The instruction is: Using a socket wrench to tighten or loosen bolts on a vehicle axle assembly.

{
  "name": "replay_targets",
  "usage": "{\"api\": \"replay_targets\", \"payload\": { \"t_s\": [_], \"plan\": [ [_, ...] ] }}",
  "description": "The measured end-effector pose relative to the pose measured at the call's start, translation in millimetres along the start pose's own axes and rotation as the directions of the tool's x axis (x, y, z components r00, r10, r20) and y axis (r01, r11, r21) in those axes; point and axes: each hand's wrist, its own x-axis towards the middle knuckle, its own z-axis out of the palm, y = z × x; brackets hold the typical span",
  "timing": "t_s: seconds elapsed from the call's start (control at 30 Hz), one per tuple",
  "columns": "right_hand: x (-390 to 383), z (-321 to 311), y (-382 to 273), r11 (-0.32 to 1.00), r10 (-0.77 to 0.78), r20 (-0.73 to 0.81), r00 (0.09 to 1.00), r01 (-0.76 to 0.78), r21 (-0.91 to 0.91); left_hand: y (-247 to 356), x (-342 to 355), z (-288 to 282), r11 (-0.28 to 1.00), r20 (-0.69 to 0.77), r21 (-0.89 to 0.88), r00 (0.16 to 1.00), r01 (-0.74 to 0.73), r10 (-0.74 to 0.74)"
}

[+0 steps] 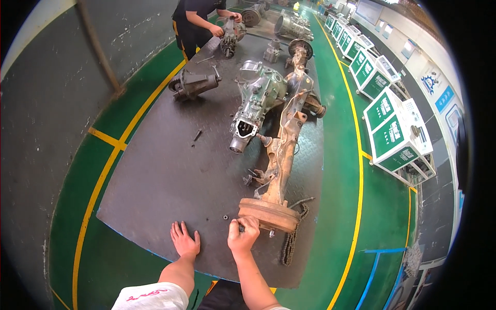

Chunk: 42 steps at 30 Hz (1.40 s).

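Note:
My left hand lies flat on the dark tabletop near its front edge, fingers spread and holding nothing. My right hand is closed in a fist against the near left side of a rusty brake drum; whatever its fingers hold, if anything, is hidden. The drum sits on the near end of a long rusty axle housing stretching away from me. Just left of the fist is a small nut. A chain hangs in loops beside the drum, on its right.
A silvery gearbox lies left of the axle, and a differential carrier farther left. A bolt rests mid-table. At the far end a person handles another metal assembly. Green-and-white cabinets line the right side.

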Motion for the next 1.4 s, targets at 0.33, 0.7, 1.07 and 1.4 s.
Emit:
{"api": "replay_targets", "payload": {
  "t_s": [0.33,0.7,1.07,1.4],
  "plan": [
    [5.7,-29.2,9.0,0.986,0.055,0.010,0.998,-0.056,0.157,2.5,-0.3,-0.7,0.998,0.039,0.054,0.999,0.026,-0.028],
    [18.2,-67.3,8.8,0.998,-0.004,0.000,1.000,0.004,0.066,4.5,-0.7,-0.3,0.999,0.038,0.043,0.999,0.007,-0.009],
    [3.7,-176.8,57.6,0.935,0.347,-0.142,0.927,-0.353,-0.020,2.2,-2.0,-0.7,0.999,0.024,0.043,1.000,0.009,-0.010],
    [-53.3,-205.4,182.4,0.747,0.615,-0.282,0.736,-0.659,-0.092,4.5,-2.0,-1.4,0.999,0.042,0.035,0.999,0.008,-0.009]
  ]
}}
